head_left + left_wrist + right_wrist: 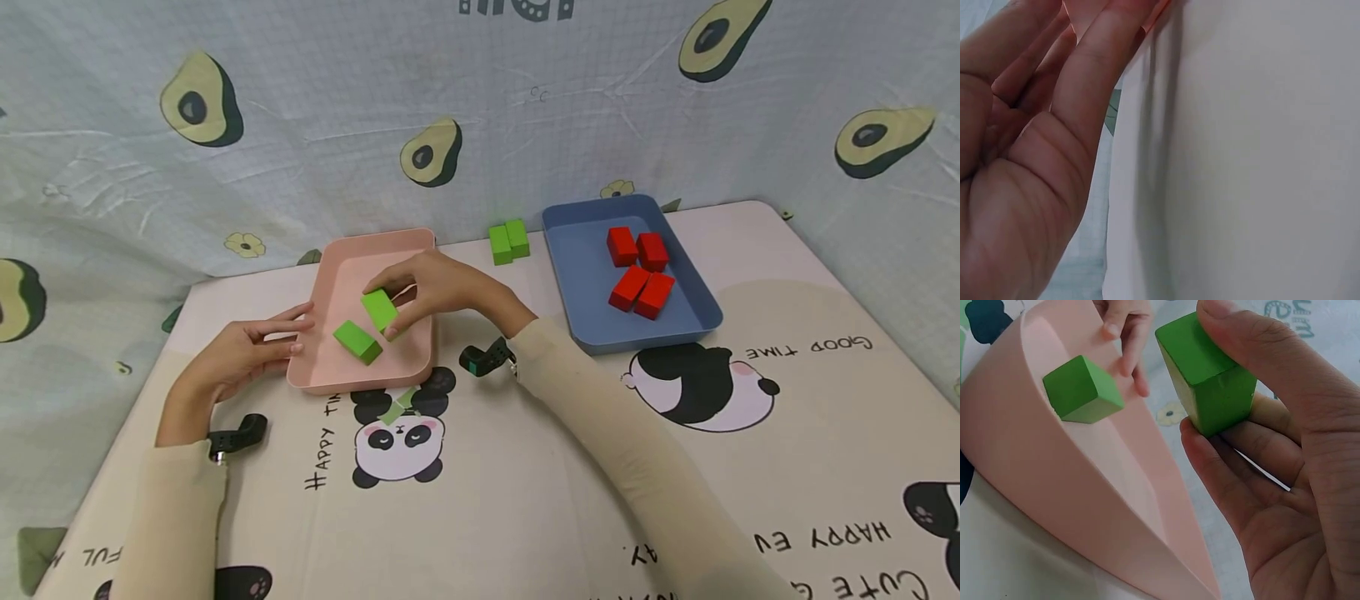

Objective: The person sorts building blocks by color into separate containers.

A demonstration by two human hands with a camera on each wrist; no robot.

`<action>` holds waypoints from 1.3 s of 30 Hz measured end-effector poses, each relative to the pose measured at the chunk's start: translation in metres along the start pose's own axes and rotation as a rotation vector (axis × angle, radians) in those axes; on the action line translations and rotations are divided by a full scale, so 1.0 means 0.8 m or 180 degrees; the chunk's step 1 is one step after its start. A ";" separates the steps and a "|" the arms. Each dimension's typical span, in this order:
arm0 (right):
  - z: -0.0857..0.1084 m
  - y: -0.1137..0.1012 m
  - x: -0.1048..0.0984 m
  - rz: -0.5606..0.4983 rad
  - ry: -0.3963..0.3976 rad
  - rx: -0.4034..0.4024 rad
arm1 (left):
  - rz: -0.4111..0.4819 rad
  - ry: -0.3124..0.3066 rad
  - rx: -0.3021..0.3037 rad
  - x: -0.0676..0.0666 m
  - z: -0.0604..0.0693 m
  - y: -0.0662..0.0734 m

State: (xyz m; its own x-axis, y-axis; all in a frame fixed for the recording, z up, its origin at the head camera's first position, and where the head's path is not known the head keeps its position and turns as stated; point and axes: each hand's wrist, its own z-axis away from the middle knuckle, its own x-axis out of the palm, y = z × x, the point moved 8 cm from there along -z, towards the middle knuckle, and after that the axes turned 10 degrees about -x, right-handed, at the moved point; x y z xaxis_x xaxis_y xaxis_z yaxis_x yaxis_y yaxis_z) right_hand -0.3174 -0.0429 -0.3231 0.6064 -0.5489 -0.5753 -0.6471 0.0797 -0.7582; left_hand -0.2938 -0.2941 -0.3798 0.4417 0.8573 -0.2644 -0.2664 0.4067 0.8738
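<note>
In the head view, a green block (379, 309) is pinched by my right hand (438, 283) over the pink tray (341, 260). The right wrist view shows the thumb on one face of this block (1210, 375) and fingertips on the opposite side. Another green block (357, 342) lies inside the tray, left of the held one. My left hand (243, 354) touches the tray's left rim, its fingers fairly straight. In the left wrist view, that hand (1041, 144) reaches up to the tray edge; the fingertips are partly cut off.
Two green blocks (509, 242) stand side by side on the table between the trays. A blue tray (585, 275) to the right holds several red blocks (640, 271). Behind the table hangs an avocado-print cloth (315, 167). A printed cloth (510, 475) covers the table.
</note>
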 end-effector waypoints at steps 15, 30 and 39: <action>-0.013 0.017 0.005 0.0056 -0.0170 0.0105 | 0.0124 0.0022 -0.0233 0.000 0.004 -0.006; -0.028 0.042 0.005 0.0075 -0.0094 0.0269 | 0.0279 0.0011 -0.0293 0.001 -0.001 -0.005; -0.028 0.047 0.009 0.0109 -0.0157 0.0433 | 0.0396 -0.0044 -0.0294 0.003 0.000 -0.005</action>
State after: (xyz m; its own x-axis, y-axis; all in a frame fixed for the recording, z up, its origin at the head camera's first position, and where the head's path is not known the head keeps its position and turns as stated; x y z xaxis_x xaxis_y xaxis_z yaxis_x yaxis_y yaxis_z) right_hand -0.3473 -0.0625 -0.3489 0.6093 -0.5025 -0.6133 -0.6013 0.2114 -0.7706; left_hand -0.2918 -0.2938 -0.3839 0.4121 0.8987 -0.1503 -0.3971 0.3256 0.8581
